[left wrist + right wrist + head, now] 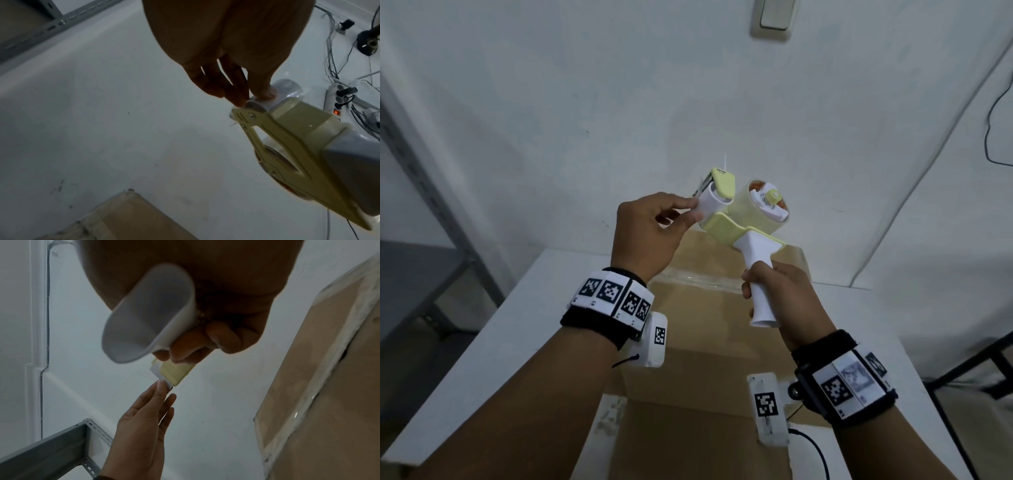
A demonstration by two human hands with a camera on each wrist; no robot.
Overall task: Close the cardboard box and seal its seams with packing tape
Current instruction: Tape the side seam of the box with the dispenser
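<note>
A yellow and white tape dispenser (743,212) with a clear tape roll is held up above the cardboard box (705,342). My right hand (753,291) grips its white handle (152,313). My left hand (693,210) pinches the white front roller (287,91), thumb on top and fingertips (238,100) at its end. In the right wrist view the left hand's fingertips (162,384) touch the dispenser's front edge. The box lies on a white table (482,342), its flaps down. Clear tape runs across the top (698,279) and along the seams (320,378).
A grey metal shelf (414,274) stands to the left of the table. A wall switch (774,17) and a black cable (993,120) are on the white wall behind. A power strip with cables (337,100) lies at the right in the left wrist view.
</note>
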